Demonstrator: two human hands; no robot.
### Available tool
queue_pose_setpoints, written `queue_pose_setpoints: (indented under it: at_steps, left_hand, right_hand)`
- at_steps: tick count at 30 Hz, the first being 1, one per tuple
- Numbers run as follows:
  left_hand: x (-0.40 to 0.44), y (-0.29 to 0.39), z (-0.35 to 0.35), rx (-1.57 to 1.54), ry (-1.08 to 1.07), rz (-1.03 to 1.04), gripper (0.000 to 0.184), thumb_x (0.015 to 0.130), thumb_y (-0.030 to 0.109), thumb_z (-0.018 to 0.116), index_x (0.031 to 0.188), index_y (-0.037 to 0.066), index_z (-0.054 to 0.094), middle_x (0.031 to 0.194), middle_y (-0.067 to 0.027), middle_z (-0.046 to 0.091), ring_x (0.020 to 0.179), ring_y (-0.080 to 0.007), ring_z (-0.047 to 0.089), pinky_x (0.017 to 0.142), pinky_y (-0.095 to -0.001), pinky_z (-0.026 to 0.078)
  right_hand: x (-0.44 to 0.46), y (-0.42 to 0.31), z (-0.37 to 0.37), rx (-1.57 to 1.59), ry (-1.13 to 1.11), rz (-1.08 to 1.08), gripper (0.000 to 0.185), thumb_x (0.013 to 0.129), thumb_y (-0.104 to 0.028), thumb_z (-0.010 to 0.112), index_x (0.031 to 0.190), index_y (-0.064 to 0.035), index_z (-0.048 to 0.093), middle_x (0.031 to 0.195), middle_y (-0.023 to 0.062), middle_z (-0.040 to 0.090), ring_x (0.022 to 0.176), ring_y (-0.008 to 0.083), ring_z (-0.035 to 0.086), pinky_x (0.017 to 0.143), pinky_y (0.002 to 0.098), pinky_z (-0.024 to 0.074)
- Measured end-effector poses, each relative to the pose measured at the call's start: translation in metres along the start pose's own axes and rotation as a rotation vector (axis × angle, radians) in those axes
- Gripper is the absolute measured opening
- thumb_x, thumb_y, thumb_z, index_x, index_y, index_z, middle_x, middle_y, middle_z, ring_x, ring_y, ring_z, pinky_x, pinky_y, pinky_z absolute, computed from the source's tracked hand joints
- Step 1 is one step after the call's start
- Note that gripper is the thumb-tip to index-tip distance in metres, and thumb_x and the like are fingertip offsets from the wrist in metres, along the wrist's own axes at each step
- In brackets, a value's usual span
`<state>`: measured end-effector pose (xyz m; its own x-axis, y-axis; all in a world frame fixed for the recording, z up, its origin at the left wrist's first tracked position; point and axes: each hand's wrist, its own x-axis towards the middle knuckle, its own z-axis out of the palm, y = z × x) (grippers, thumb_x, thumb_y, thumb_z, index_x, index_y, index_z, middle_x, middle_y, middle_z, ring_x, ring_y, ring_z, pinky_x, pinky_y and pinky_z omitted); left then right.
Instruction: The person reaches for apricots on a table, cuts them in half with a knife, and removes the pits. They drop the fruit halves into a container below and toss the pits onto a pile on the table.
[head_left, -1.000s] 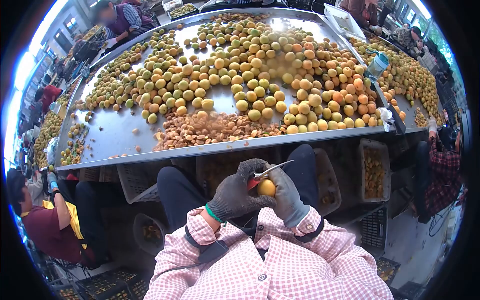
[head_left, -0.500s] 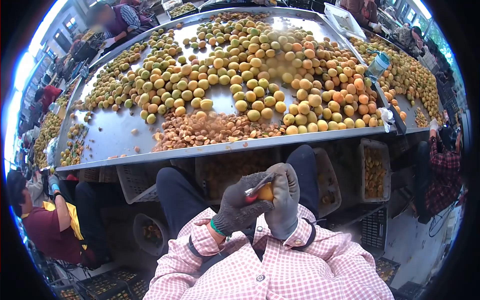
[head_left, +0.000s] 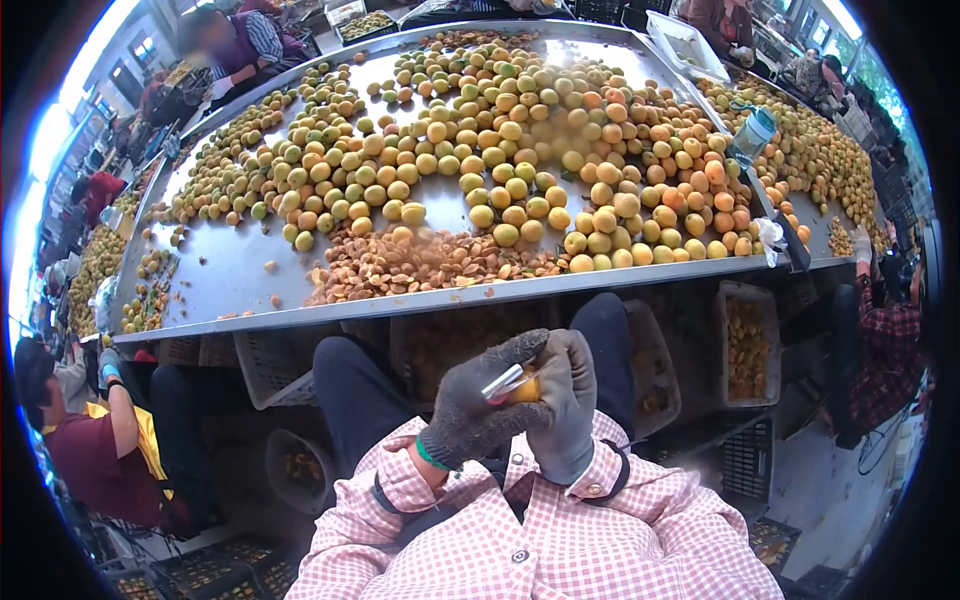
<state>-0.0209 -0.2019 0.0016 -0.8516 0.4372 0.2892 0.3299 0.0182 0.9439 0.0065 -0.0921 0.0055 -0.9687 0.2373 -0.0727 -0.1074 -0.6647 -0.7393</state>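
Note:
My left hand (head_left: 482, 402), in a dark grey knitted glove, is closed around a small knife (head_left: 503, 383) with a shiny metal part. My right hand (head_left: 562, 400), in a lighter grey glove, grips an orange-yellow apricot (head_left: 526, 389). Both hands meet above my lap, and the knife is against or very near the fruit. Fingers hide most of the apricot and part of the knife. Beyond them, a heap of apricot pits (head_left: 415, 262) lies near the front edge of the metal table (head_left: 215, 275).
Many apricots (head_left: 480, 130) cover the table. A bottle (head_left: 755, 132) stands at its right divider. Crates, including one with fruit (head_left: 747, 340), and a bucket (head_left: 300, 470) sit below. Co-workers sit on both sides, one in a maroon shirt (head_left: 95, 455).
The knife has turned in my left hand, so its shiny metal part now faces up. My left fingers have shifted slightly; the right hand still holds the apricot.

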Motion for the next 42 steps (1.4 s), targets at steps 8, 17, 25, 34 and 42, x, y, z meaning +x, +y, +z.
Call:
queue_pose_setpoints:
  at_steps: [8,17,25,34,42]
  left_hand:
    - [-0.004,-0.007,0.010,-0.712,0.163,-0.493,0.046,0.088,0.026,0.062,0.125,0.001,0.052,0.106,-0.0098,0.062,0.094,-0.0115,0.057,0.082,-0.0269,0.047]
    - [-0.009,-0.029,-0.017,-1.490,0.089,-0.630,0.063,0.093,0.052,0.046,0.138,0.009,0.037,0.112,-0.0106,0.056,0.093,-0.0225,0.059,0.080,-0.0375,0.052]
    - [-0.009,-0.060,-0.037,-0.431,0.179,-0.685,0.048,0.083,0.052,0.065,0.104,0.010,0.055,0.057,-0.0043,0.052,0.046,-0.0166,0.051,0.046,-0.0266,0.041]
    - [-0.009,-0.080,-0.052,0.137,0.352,-0.279,0.056,0.077,0.021,0.076,0.125,0.007,0.052,0.081,-0.0107,0.067,0.073,-0.0184,0.065,0.067,-0.0322,0.052]
    - [-0.002,-0.030,-0.027,-1.111,0.310,-0.524,0.026,0.092,0.018,0.058,0.114,0.005,0.053,0.060,-0.0005,0.040,0.039,-0.0125,0.038,0.035,-0.0262,0.031]
  right_hand:
    - [0.015,0.015,-0.025,-0.555,-0.197,-0.556,0.006,0.094,-0.010,0.051,0.088,-0.0078,0.050,0.087,0.0025,0.054,0.072,0.0070,0.049,0.062,0.0220,0.0429]
    - [0.032,-0.001,-0.041,0.269,-0.172,0.616,0.044,0.102,-0.040,0.029,0.110,-0.0047,0.054,0.096,0.0101,0.059,0.073,0.0167,0.056,0.065,0.0297,0.0480]
    - [0.035,0.019,-0.075,-0.312,-0.085,0.522,0.025,0.092,-0.011,0.056,0.116,-0.0050,0.054,0.103,0.0058,0.058,0.086,0.0131,0.061,0.070,0.0253,0.0524]
    - [0.034,0.028,-0.073,-0.238,-0.068,0.667,0.026,0.094,-0.016,0.049,0.118,-0.0054,0.053,0.104,0.0076,0.060,0.084,0.0147,0.062,0.068,0.0251,0.0515]
    - [0.005,0.035,-0.048,0.150,-0.497,1.080,0.030,0.095,-0.028,0.052,0.111,-0.0032,0.055,0.089,0.0033,0.059,0.064,0.0066,0.051,0.058,0.0167,0.0423]
